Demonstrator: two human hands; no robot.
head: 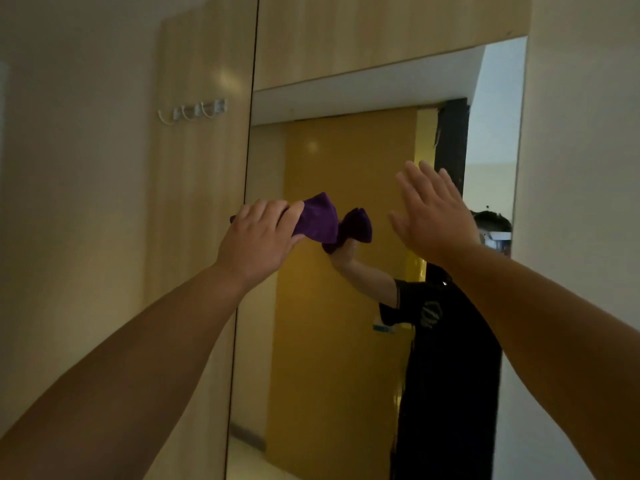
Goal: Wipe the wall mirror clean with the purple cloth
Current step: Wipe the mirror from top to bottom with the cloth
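Observation:
A tall wall mirror (339, 341) fills the middle of the view, between a wooden panel on the left and a pale wall on the right. My left hand (258, 237) is raised and shut on the bunched purple cloth (318, 218), which sits at or very near the glass close to the mirror's left edge. The cloth's reflection shows just to its right. My right hand (433, 216) is held up flat with fingers spread in front of the mirror's right half; whether it touches the glass is unclear. The mirror reflects a person in a dark shirt.
A row of white hooks (192, 110) hangs on the wooden panel (197, 237) left of the mirror. A wooden panel (381, 29) runs above the mirror. A plain pale wall (581, 168) borders the mirror on the right.

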